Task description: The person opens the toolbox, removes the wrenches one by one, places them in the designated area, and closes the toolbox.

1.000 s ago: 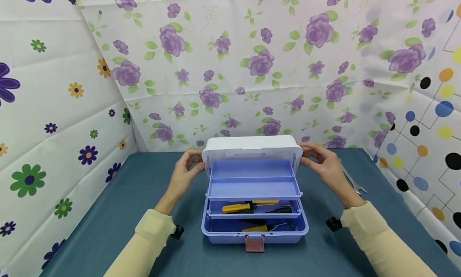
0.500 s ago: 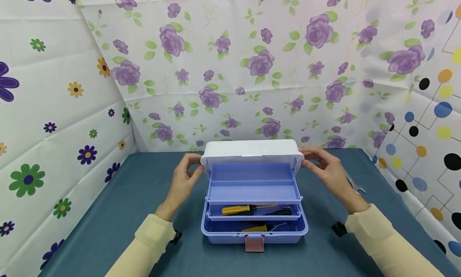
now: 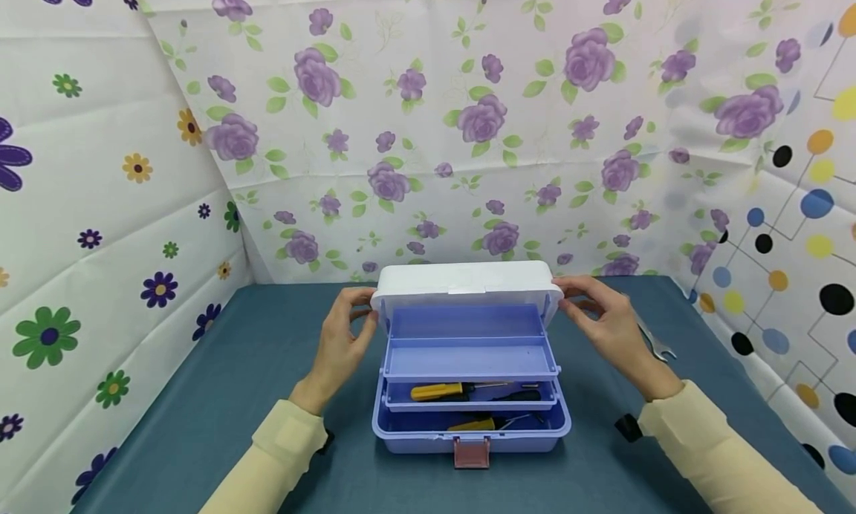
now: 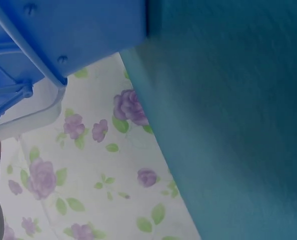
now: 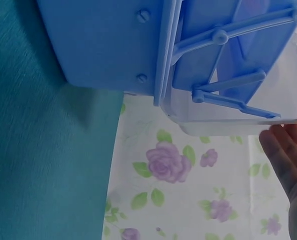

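Note:
A blue toolbox (image 3: 468, 444) stands mid-table with its white lid (image 3: 468, 278) tilted up and its stepped trays spread out. My left hand (image 3: 339, 343) pinches the lid's left edge between thumb and fingers. At the opposite edge, my right hand (image 3: 605, 324) pinches the lid the same way; its fingers (image 5: 283, 155) show at the rim in the right wrist view. The upper tray (image 3: 468, 359) looks bare. In the middle tray lies a yellow-handled screwdriver (image 3: 438, 391) beside a black-handled tool (image 3: 518, 396). Another yellow-handled tool (image 3: 471, 425) lies in the bottom, partly hidden by the tray above.
A metal wrench (image 3: 658, 347) lies on the teal tabletop (image 3: 267, 350) behind my right forearm. A flowered sheet (image 3: 414, 128) hangs at the back, with more patterned sheets along both sides. A reddish latch (image 3: 471, 453) hangs down at the toolbox's front.
The lid has tipped a little forward and down, both hands holding its edges, and the trays have sunk slightly with it. Over the last half second the movement is very small.

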Demonstrator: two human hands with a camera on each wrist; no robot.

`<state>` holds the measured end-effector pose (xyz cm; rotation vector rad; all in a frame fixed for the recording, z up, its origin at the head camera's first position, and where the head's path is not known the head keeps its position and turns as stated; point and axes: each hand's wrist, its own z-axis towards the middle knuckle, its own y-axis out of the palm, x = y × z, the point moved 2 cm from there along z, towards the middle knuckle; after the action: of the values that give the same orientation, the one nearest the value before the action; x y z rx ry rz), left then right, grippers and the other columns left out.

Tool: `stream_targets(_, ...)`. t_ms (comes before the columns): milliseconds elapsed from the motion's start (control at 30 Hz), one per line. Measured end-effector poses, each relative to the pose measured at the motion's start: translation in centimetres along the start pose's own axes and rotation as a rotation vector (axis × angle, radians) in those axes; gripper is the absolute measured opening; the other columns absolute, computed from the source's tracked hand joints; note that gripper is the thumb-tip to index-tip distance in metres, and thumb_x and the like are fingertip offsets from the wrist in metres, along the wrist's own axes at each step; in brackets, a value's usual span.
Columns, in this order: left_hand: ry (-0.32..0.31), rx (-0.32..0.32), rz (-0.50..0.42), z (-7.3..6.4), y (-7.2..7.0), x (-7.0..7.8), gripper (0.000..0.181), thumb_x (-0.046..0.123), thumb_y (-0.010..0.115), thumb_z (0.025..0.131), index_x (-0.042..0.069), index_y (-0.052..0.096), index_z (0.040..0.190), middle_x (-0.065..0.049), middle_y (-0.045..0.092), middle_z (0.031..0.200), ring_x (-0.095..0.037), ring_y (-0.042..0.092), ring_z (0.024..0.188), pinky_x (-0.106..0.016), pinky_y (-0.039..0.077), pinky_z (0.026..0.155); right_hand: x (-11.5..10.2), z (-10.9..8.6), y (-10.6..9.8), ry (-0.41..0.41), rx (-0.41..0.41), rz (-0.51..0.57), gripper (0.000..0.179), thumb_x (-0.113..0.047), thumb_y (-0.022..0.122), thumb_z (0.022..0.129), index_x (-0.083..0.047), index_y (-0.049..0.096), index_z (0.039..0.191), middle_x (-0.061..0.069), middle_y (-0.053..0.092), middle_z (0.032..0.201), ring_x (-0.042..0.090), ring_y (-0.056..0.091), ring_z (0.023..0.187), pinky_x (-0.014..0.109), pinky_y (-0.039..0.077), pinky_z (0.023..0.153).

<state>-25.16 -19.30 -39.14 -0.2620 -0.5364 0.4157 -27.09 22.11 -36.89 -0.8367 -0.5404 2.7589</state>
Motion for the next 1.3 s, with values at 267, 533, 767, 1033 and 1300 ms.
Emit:
stream_targets(267, 0.164, 0.0, 0.117, 0.4, -0.4, 0.0, 0.05, -0.019, 0.065, 0.086, -0.003, 0.057, 0.133, -0.019, 0.059, 0.13, -0.033, 0.06, 0.118, -0.024, 0.049, 0.105, -0.4, 0.5, 0.3, -0.143, 0.032, -0.132, 0.056, 0.028, 0.074, 0.077, 0.001, 0.071, 0.125, 0.019, 0.066, 0.123, 0.01, 0.064, 0.115, 0.013, 0.051, 0.096)
stream_targets(533, 0.275, -0.056, 0.209, 1.0, -0.6, 0.4, 0.06, -0.023, 0.064, 0.081, -0.001, 0.057, 0.136, -0.019, 0.055, 0.146, -0.037, 0.053, 0.135, -0.031, 0.038, 0.119, -1.1, 0.9, 0.7, -0.276, 0.007, -0.18, 0.069, 0.033, 0.073, 0.073, 0.003, 0.067, 0.134, 0.024, 0.058, 0.144, 0.033, 0.052, 0.139, 0.019, 0.044, 0.11)
stream_targets(767, 0.354, -0.208, 0.319, 1.6, -0.4, 1.2, 0.068, -0.022, 0.052, 0.086, 0.001, 0.049, 0.15, -0.014, 0.047, 0.159, -0.031, 0.04, 0.149, -0.049, 0.03, 0.125, -1.4, 1.0, 1.1, -0.319, -0.08, -0.217, 0.078, 0.039, 0.066, 0.073, 0.003, 0.06, 0.143, 0.023, 0.054, 0.15, 0.036, 0.042, 0.147, 0.026, 0.038, 0.119)
stream_targets(1033, 0.393, -0.302, 0.36, 2.1, -0.3, 2.2, 0.071, -0.02, 0.051, 0.088, 0.002, 0.046, 0.155, -0.013, 0.042, 0.162, -0.028, 0.036, 0.152, -0.048, 0.026, 0.126, -1.9, 1.1, 1.3, -0.368, -0.147, -0.284, 0.086, 0.041, 0.061, 0.07, 0.0, 0.058, 0.146, 0.019, 0.054, 0.152, 0.033, 0.045, 0.146, 0.012, 0.042, 0.088)
stream_targets(1300, 0.448, -0.345, 0.364, 2.4, -0.5, 2.9, 0.06, -0.009, 0.053, 0.095, 0.001, 0.048, 0.154, -0.014, 0.047, 0.159, -0.029, 0.042, 0.149, -0.045, 0.032, 0.124, -2.5, 1.2, 0.8, -0.411, -0.186, -0.254, 0.046, 0.013, 0.056, 0.098, 0.004, 0.06, 0.143, 0.023, 0.056, 0.149, 0.034, 0.047, 0.144, 0.018, 0.039, 0.114)
